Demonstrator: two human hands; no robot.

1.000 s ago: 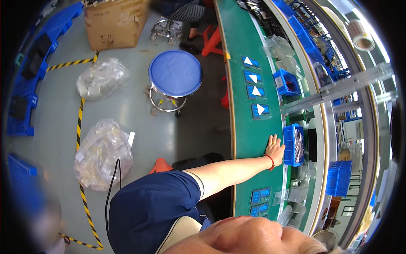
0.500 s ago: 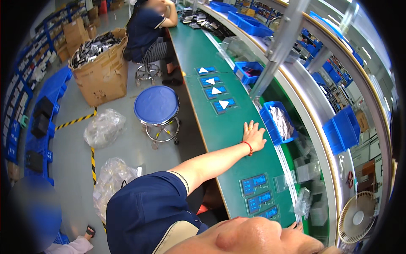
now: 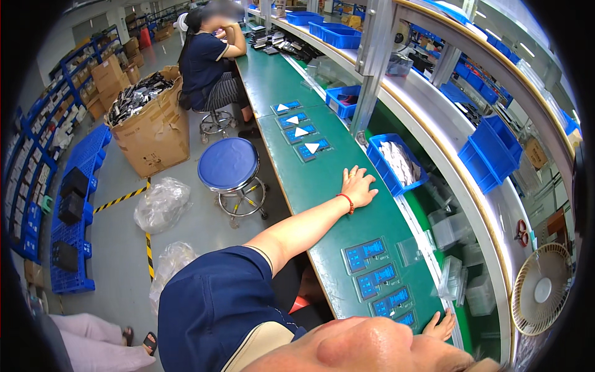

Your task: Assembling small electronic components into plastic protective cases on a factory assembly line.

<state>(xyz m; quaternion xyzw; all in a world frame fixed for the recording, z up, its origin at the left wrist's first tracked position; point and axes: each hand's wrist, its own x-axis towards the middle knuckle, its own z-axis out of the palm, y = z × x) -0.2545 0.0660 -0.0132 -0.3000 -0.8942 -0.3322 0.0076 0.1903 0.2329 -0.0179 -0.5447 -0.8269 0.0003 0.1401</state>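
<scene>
looked part done: far blue panels wore white triangles, near panels on the green table wore none, left hand splayed empty by the blue bin, right hand spread, gripping nothing.

Left hand on green bench

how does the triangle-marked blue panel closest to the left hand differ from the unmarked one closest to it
The triangle-marked panel carries a white triangle; the unmarked panel has none.
The triangle-marked panel lies up the table, past the left hand; the unmarked panel lies between the left hand and right hand.
The unmarked panel looks larger than the triangle-marked panel, perhaps only from being nearer the camera.
Both are blue-faced and lie flat on the green table.
</scene>
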